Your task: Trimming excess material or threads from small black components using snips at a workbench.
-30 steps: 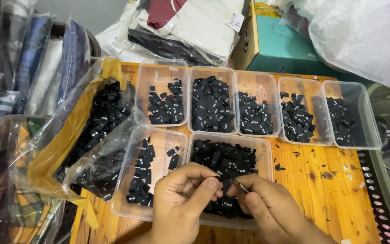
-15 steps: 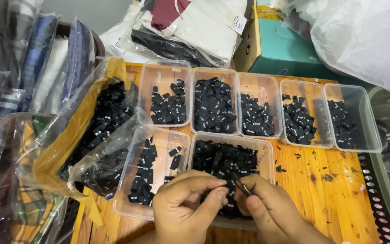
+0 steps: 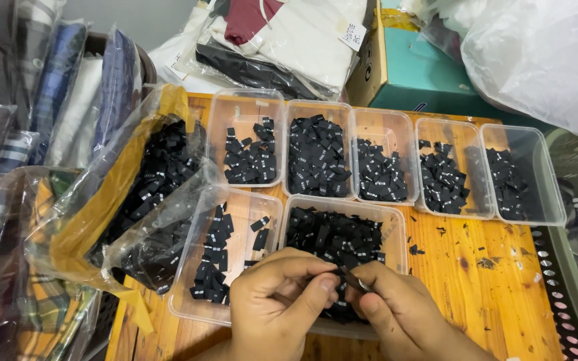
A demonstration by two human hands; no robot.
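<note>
Two hands, left hand (image 3: 279,301) and right hand (image 3: 403,314), pinching small black label (image 3: 350,277).

1. The scene is evenly and brightly lit, with soft light that seems to come from above; colours read warm on the wooden table (image 3: 490,281).
2. Shadows are faint and short, pooling under the left hand (image 3: 279,304) and right hand (image 3: 403,314).
3. Glare streaks the clear plastic bags (image 3: 102,200) at left and the rims of the clear trays (image 3: 316,107).
4. The white bag (image 3: 543,53) at upper right is close to overexposed.
5. The black tags (image 3: 319,164) lose detail in their dark mass.
6. The focus is sharp in the centre; the lower corners soften slightly, and the edges bow a little.
</note>
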